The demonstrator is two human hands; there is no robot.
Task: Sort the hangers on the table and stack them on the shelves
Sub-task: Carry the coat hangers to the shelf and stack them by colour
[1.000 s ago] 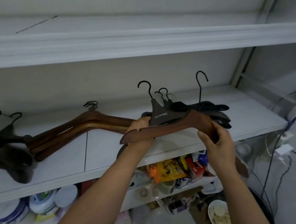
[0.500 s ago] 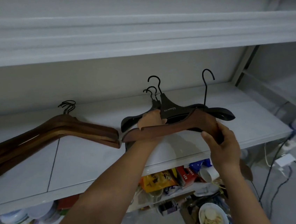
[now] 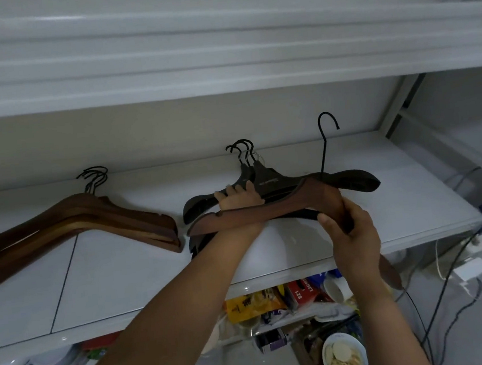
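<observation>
**Black hangers go down on the shelf; one brown hanger still in hand**

Lower than half a second ago, the black pile [image 3: 352, 181] now lies almost flat on the shelf [image 3: 271, 256]. The view has also swung, so more of the brown pile [image 3: 89, 219] shows at centre left.

The white shelf spans the middle of the frame. The brown pile of wooden hangers lies on it with hooks toward the back wall. The black pile sits just to its right, at centre frame, with a narrow gap between them. A single brown hanger [image 3: 266, 212] crosses in front of the black pile, its hook standing upright. Whether it touches the shelf cannot be told.

The left hand [image 3: 239, 202] curls its fingers over the left arm of the black pile. The right hand [image 3: 352, 236] grips the brown hanger at its right-hand bend.

The step in hand looks like seating the black pile. It would go best if the left hand lets go only once the hangers lie flat with their hooks lined up. The brown hanger probably belongs on the brown pile. It should be lifted clear of the black hooks, carried left and laid on top with its hook to the back. Its left tip could knock either pile askew.

On the lower shelf, at bottom centre, a red box [image 3: 302, 292] shows "21" and letters that seem to start "LIC". The print on the yellow packet [image 3: 252, 303] beside it cannot be read. A pale logo [image 3: 268, 182] on the top black hanger is too small to read.
</observation>
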